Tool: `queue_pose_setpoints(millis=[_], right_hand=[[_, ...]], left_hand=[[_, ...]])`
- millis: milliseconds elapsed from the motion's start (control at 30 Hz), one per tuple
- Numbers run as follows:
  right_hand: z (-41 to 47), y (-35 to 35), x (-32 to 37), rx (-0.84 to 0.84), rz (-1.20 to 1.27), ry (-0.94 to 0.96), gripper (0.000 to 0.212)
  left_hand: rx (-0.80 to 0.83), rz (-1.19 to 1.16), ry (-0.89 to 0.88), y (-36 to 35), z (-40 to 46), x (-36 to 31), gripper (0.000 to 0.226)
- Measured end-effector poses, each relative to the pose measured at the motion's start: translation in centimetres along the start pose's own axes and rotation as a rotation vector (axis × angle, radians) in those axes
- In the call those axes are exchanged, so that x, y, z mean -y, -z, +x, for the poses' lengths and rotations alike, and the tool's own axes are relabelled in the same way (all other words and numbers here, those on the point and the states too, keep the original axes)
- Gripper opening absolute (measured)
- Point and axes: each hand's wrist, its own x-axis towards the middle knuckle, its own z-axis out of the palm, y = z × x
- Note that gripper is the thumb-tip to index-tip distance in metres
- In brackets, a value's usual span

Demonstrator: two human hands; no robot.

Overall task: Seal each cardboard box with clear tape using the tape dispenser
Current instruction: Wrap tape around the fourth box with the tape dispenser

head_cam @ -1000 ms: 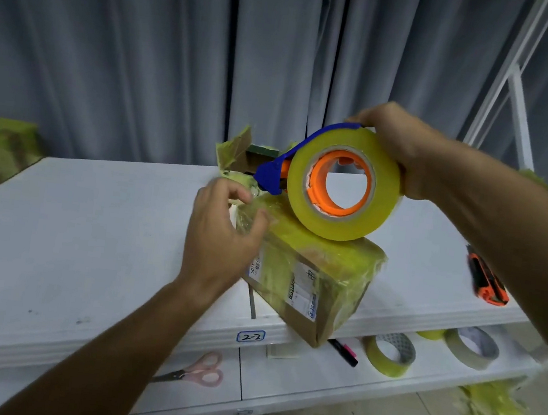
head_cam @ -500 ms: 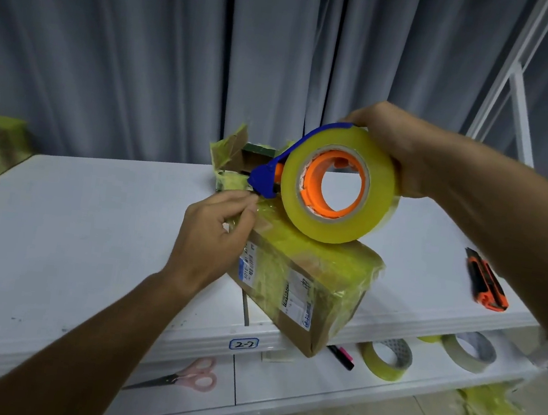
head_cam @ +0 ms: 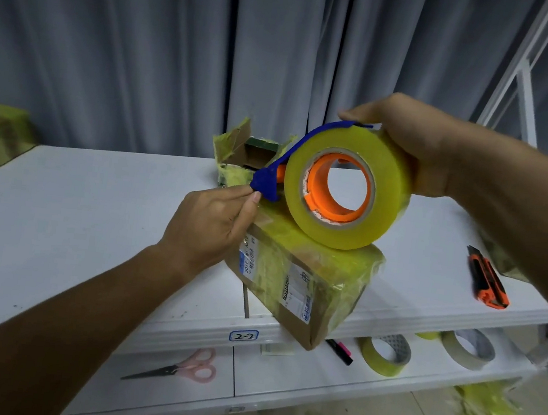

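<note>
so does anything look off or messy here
Yes. The cardboard box being taped sits askew, one corner hanging past the table edge. Yellowish tape scraps litter the floor at lower right. A torn-open small box stands behind the tape dispenser.

Orange utility knife point(head_cam: 488, 279) on table point(head_cam: 57, 215), scissors point(head_cam: 176, 369), marker point(head_cam: 339, 351), spare tape rolls point(head_cam: 385, 355) on lower shelf point(head_cam: 278, 383)

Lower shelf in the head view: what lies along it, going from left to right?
Scissors → black marker with a pink end → yellowish tape roll → paler tape roll.
</note>
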Motion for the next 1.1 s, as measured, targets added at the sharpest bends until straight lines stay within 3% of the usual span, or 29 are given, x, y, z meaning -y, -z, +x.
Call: queue_pose_setpoints(millis=[300, 500, 633, 767, 867, 967, 1100], right_hand=[[-3.6, 1.8, -1.4, -0.040, 0.028, 0.064, 0.026], [-4.1, 1.6, -1.5, -0.071, 0.007, 0.087, 0.026], [-4.1, 1.3, -1.3, -0.074, -0.027, 0.088, 0.025], [-3.7, 1.4, -1.5, -0.080, -0.015, 0.099, 0.026], [-3.4, 1.5, -1.8, -0.035, 0.008, 0.075, 0.028], [-3.3, 1.6, -1.8, -0.018, -0.016, 0.066, 0.031], [-3.6, 1.5, -1.5, 0.001, -0.040, 0.095, 0.029]], left_hand=[[0.099, 0.053, 0.050, 0.4, 0.5, -0.5, 0.046], [0.176, -0.242, 0.233, 1.3, 0.7, -0.9, 0.042], [0.229, -0.347, 0.219, 1.2, 0.5, -1.5, 0.043], [0.452, -0.385, 0.216, 1.2, 0.0, -0.6, 0.054], [0.623, -0.290, 0.149, 1.6, 0.3, 0.0, 0.078], [0.607, -0.204, 0.134, 1.7, 0.6, -0.3, 0.095], [0.575, -0.184, 0.153, 1.5, 0.5, -0.5, 0.091]])
